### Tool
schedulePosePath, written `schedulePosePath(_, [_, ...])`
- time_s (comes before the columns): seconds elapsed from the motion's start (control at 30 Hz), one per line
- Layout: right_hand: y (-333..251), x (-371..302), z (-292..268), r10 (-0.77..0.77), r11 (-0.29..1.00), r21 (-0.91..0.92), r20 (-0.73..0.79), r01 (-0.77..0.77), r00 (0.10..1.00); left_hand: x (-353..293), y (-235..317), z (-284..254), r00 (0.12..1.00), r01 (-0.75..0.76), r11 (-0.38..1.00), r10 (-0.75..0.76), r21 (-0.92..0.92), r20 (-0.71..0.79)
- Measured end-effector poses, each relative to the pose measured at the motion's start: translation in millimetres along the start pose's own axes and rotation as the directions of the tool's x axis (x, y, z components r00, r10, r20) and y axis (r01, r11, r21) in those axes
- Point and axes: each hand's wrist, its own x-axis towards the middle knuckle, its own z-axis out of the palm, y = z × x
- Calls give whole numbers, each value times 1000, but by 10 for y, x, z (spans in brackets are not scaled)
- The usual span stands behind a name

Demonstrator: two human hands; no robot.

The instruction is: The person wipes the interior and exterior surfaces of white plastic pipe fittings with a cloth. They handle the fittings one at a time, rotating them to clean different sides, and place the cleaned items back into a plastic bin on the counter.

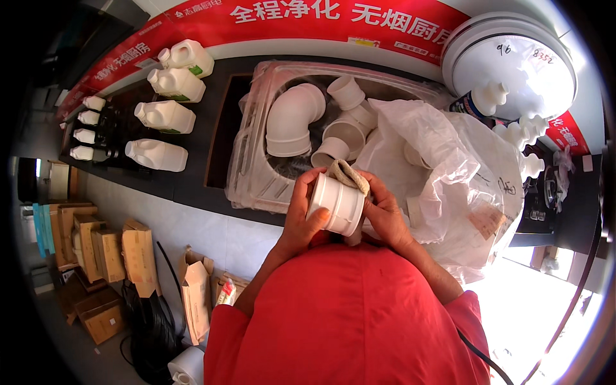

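Close in front of my red shirt, a white ribbed pipe coupling (336, 204) is held between both hands. My left hand (301, 215) wraps its left side, with the thumb across the front. At the right, my right hand (385, 212) grips the coupling's edge together with a beige cloth (346, 174), which lies folded over the top rim. Just beyond, a clear plastic-wrapped tray (247, 163) holds a large white pipe elbow (294, 122) and a white branched pipe fitting (350, 125). Some right-hand fingers are hidden behind the coupling.
Right of the tray lies a large translucent white bag (443, 167). White jugs (165, 117) line the counter's left side. Round white lids or discs (513, 67) lean at the back right, near white-capped bottles (481, 99). Cardboard boxes (140, 253) and a black cable coil (151, 333) sit on the floor at left.
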Motion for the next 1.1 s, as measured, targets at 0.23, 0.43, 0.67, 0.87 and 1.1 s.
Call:
schedulePosePath(0.23, [23, 5, 0, 398, 820, 364, 192, -441, 897, 26, -118, -107, 943, -332, 813, 297, 478, 150])
schedulePosePath(0.43, [-100, -10, 52, 533, 697, 361, 317, -619, 784, 42, -114, -106, 902, -420, 776, 415, 470, 121])
schedulePosePath(0.67, [-98, -5, -93, 433, 856, 56, 464, -514, 772, 185, -45, -385, 798, -234, 791, 489, 566, -353])
schedulePosePath(0.87, [-278, -86, -89, 423, 858, 107, 408, -502, 809, 243, -236, -855, 821, 99, 677, 359, 730, -444])
schedulePosePath(1.1, [-326, -225, -208, 223, 903, 368, 44, -223, 974, 333, -412, -835, 852, 99, 463, 419, 881, -315])
